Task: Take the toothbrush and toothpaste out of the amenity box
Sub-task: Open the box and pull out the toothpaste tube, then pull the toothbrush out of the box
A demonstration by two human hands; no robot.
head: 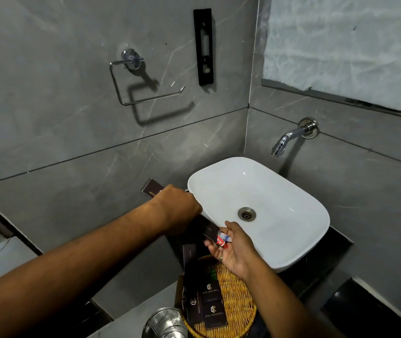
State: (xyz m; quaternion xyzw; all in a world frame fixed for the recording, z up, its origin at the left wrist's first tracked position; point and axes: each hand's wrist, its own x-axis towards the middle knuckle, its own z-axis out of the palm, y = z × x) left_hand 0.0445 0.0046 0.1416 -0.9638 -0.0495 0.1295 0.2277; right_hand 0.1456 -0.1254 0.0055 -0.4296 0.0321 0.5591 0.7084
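Right hand (233,250), lower centre: grip pinches a small red-and-white toothpaste (222,240) tube. Left hand (177,206) closed on the dark amenity box (206,230); toothbrush unseen, probably inside. Risk: loose pinch drops the tube into the white basin (280,191). Wicker basket (233,296) of sachets on dark table; grey tiled walls.

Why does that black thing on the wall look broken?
The black bracket on the grey wall shows bare holes and slots, as if whatever clipped onto it is missing. Beside it, the chrome holder hangs with nothing on it. Nothing is spilled around the white sink.
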